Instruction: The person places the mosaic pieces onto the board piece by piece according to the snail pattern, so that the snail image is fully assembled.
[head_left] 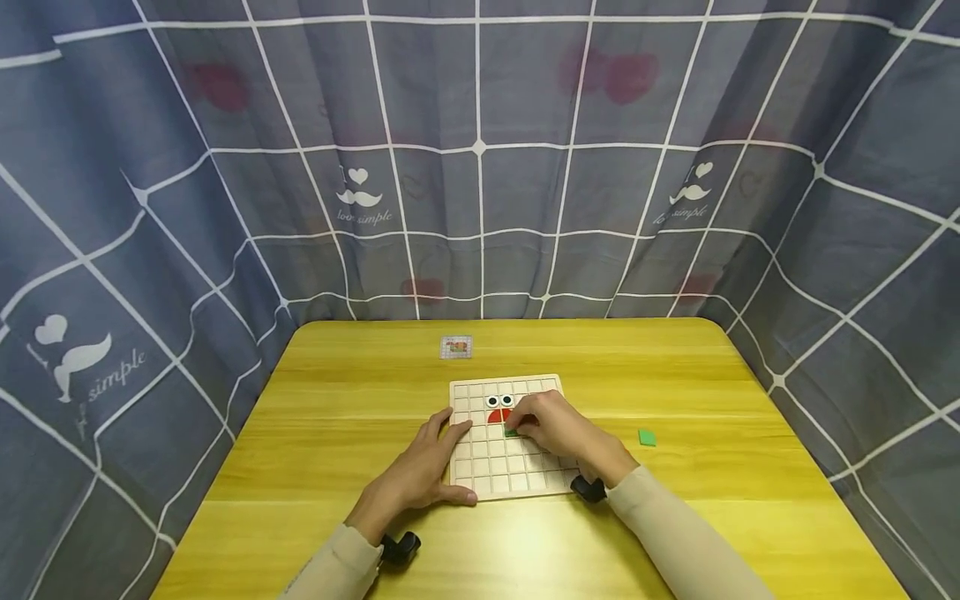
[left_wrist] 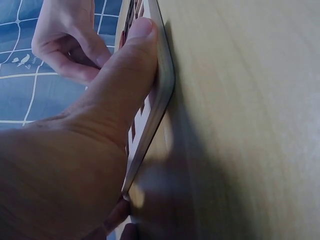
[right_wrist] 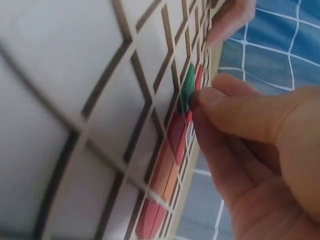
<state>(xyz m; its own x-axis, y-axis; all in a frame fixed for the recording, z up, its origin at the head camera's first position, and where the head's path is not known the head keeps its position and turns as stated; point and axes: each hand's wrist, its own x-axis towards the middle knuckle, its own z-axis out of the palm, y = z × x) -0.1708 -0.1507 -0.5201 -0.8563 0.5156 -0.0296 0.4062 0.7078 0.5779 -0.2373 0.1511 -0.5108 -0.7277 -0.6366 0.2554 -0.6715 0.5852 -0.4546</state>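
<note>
A pale wooden grid board (head_left: 525, 483) lies on the table. My left hand (head_left: 420, 467) spreads along its left side, the thumb resting on the near corner in the left wrist view. Over the board's middle, my right hand (head_left: 553, 423) pinches a green tile (right_wrist: 188, 89) between thumb and fingertips, low against the grid cells. Two round eye tiles (head_left: 499, 401) sit in the grid, with red pieces (head_left: 495, 416) just below them. More red and orange pieces (right_wrist: 164, 172) show in the right wrist view; the right hand hides part of the board from above.
A loose green square tile (head_left: 647, 437) lies on the yellow wooden table (head_left: 360, 375), right of the board. Beyond the board is a small picture card (head_left: 456, 347). Blue-grey curtains (head_left: 480, 208) with white lines surround the table's back and sides.
</note>
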